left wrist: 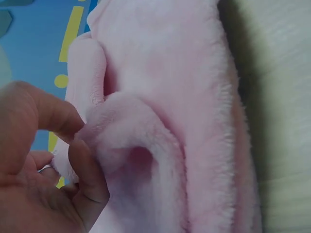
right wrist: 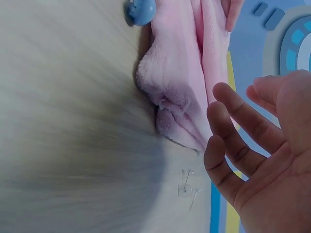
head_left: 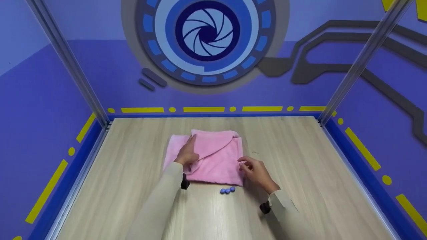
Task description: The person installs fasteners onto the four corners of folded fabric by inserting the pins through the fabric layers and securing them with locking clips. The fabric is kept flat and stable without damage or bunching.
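A pink plush cloth (head_left: 217,171) lies folded on the wooden table, one layer turned over so that its edge runs slantwise across the top. At its left side my left hand (head_left: 188,154) pinches a fold; the left wrist view shows thumb and forefinger meeting on the fluffy edge (left wrist: 121,114). My right hand (head_left: 257,171) hovers by the cloth's right edge. Its fingers (right wrist: 221,162) are loosely bent and apart from the cloth in the right wrist view, with nothing between them.
Several small, rounded blue pieces (head_left: 228,191) sit in a row just in front of the cloth. Small clear bits (right wrist: 187,189) lie on the table past its right edge. Blue patterned walls (head_left: 213,100) with metal corner posts (head_left: 71,63) enclose the tabletop at the back and sides.
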Demonstrator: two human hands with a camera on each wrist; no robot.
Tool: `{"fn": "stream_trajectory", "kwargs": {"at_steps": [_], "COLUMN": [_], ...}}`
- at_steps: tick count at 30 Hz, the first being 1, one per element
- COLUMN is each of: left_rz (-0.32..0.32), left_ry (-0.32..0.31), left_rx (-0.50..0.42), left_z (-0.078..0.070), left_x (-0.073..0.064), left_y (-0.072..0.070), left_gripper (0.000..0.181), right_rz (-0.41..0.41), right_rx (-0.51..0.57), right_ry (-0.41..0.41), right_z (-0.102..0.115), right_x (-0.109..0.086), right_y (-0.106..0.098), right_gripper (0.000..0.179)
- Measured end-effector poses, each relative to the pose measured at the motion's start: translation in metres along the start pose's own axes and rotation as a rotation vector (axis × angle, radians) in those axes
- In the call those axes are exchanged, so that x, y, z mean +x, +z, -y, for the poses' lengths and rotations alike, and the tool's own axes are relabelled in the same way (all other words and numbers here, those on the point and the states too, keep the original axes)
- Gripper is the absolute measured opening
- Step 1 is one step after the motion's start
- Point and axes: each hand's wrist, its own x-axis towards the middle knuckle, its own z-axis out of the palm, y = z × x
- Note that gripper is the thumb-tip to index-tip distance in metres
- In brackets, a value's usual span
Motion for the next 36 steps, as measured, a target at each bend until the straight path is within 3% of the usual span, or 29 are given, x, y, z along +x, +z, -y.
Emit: {"fn": "stream_trajectory", "kwargs": {"at_steps": [10,14,17,26,32,36], "left_rz": [0.035,0.020,-0.003,-0.156,-0.171,-0.179], "left_ry": [-0.046,-0.037,-0.027,0.104,0.171,0.239], "left_rx": [0.014,-0.006,0.034,0.288,0.287,0.253], "left_z": [0.022,0.024,0.023,0.011,0.009,0.014], "left_x": [-0.004,-0.006,-0.008,-0.032,-0.051,-0.061], "left_y": [0.002,0.002,0.002,-0.002,-0.004,0.002], "left_gripper": [0.101,0.098,0.094,0.063,0.050,0.047], "right_rz": [0.031,0.029,0.024,-0.088,-0.095,-0.061], "right_rx": [0.004,0.002,0.003,-0.054,-0.125,-0.183], "right_ry": [0.020,0.025,0.036,0.007,0.000,0.054], "right_z": [0.000,0.001,0.000,-0.010,-0.025,-0.039], "right_x": [-0.001,0.000,0.000,-0.001,0.000,-0.001], "right_y": [0.004,0.005,0.004,-0.011,-0.021,-0.024], "right_gripper": [0.019,0.019,0.020,0.027,0.038,0.044]}}
